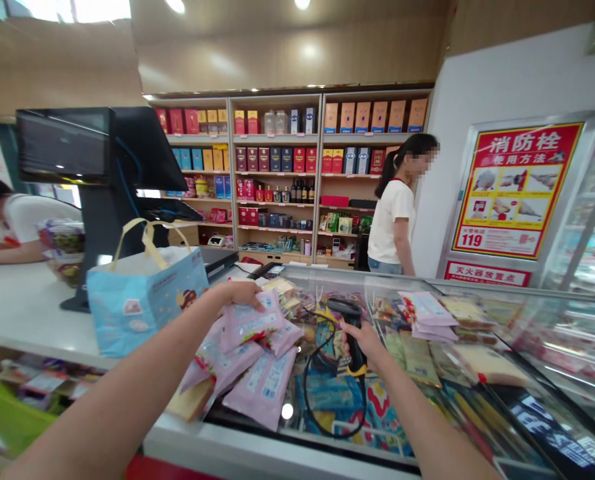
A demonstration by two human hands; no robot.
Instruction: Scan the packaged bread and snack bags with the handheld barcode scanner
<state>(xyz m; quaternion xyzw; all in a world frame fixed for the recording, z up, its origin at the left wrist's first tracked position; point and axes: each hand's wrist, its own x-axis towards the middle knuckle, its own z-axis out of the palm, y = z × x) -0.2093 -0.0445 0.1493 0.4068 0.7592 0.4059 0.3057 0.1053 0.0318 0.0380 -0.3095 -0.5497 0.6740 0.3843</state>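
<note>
My right hand (pixel 360 339) is wrapped around the grip of a black-and-yellow barcode scanner (pixel 345 308), whose cable (pixel 305 393) loops down over the glass counter. My left hand (pixel 242 293) grips the top of a pink snack packet (pixel 255 319). Under and around it lies a loose pile of similar pink packets (pixel 265 387) with red printing. A pale, bread-like packet (pixel 191 400) sticks out at the pile's near left. To the left of my left hand stands a light blue bag (pixel 122 307) with cream handles.
A black checkout terminal (pixel 97 200) stands on the white counter (pixel 7 300). More pink packets (pixel 430 312) and a bread packet (pixel 490 365) lie at the right. A person in a white shirt (pixel 390 213) stands behind the counter; another person (pixel 27 223) leans at the far left. Shelves (pixel 275 175) hold boxes.
</note>
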